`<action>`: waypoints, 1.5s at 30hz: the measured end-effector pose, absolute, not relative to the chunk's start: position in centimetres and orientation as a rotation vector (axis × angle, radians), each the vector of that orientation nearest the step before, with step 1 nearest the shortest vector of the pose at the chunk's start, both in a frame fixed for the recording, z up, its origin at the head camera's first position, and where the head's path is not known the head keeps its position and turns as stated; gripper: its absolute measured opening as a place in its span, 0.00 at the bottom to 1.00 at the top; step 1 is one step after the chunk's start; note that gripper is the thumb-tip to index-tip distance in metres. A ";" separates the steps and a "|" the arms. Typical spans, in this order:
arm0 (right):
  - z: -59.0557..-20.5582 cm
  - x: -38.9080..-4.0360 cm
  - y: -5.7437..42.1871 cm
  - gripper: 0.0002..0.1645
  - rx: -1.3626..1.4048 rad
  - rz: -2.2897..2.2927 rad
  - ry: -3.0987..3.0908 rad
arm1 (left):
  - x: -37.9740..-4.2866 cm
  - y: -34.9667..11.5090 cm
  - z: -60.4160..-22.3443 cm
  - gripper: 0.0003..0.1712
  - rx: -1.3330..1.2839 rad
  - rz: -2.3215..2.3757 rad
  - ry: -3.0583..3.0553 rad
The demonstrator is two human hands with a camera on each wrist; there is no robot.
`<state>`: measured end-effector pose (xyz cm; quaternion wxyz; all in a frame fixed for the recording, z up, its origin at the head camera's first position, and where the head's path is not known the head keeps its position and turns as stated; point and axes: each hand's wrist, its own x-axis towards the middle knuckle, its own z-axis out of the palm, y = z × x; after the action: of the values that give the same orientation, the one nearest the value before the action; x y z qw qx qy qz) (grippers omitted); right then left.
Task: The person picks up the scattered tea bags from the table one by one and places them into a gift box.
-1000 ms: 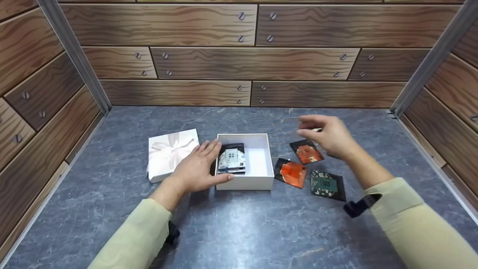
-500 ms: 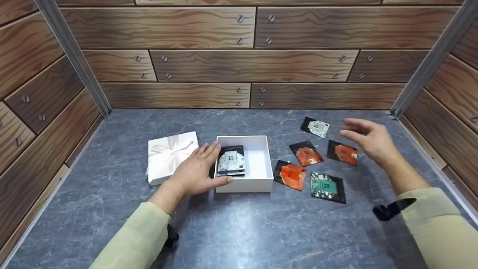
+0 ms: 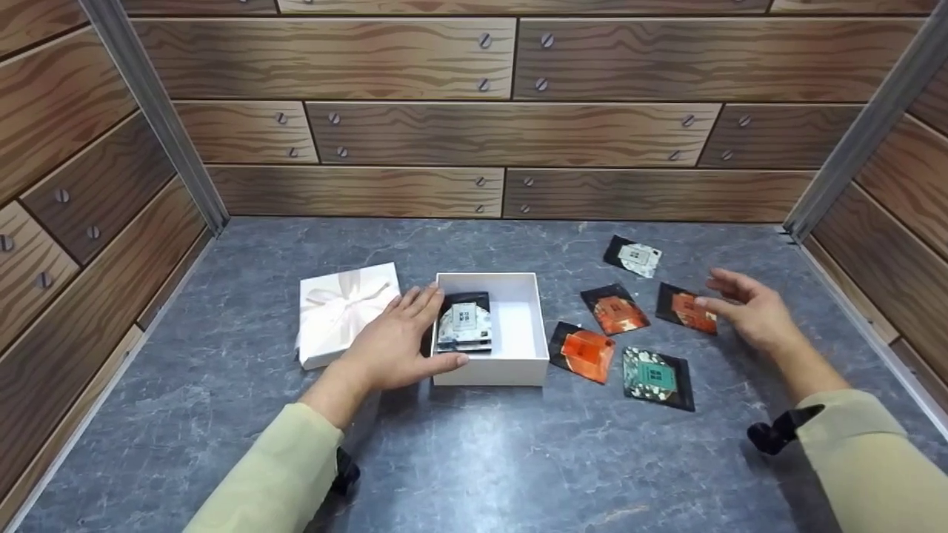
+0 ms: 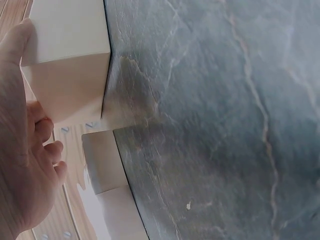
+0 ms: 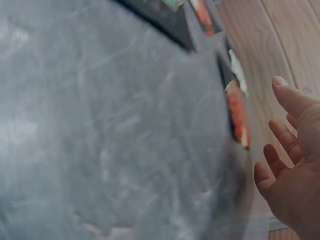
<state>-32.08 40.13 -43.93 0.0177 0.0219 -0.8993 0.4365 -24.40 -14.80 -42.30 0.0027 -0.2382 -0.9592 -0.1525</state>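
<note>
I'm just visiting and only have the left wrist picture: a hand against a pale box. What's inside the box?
Observer: In the head view, a black-and-white packet lies in the left half of the white box, on top of at least one more.

Visitor: Oh! And where's the other hand?

Observer: The right hand is by a red packet to the right of the box; the right wrist view shows a gap between them.

Visitor: Is that the only packet outside the box?

Observer: No, the head view shows four others: a white one, another red one, an orange one and a green one.
</note>
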 end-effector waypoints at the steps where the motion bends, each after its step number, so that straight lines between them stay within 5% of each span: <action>1: -44.2 -32.1 40.3 0.52 0.066 1.370 -2.802 | -24.4 -14.7 -42.3 0.66 -0.747 -0.479 -3.008; 9: -45.5 -32.3 40.8 0.60 0.101 1.531 -2.806 | -24.4 -14.5 -42.1 0.66 -0.762 -0.468 -2.994; 28: -45.0 -32.6 40.1 0.60 0.152 1.236 -2.924 | -24.5 -14.9 -41.7 0.66 -0.758 -0.458 -2.997; 45: -46.4 -32.3 40.2 0.35 0.153 1.311 -2.772 | -24.4 -14.8 -42.1 0.66 -0.767 -0.453 -3.004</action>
<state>-32.31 40.18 -46.42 0.0355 0.0499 -0.9023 0.4267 -24.42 -14.83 -42.14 0.0043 -0.2449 -0.9587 -0.1445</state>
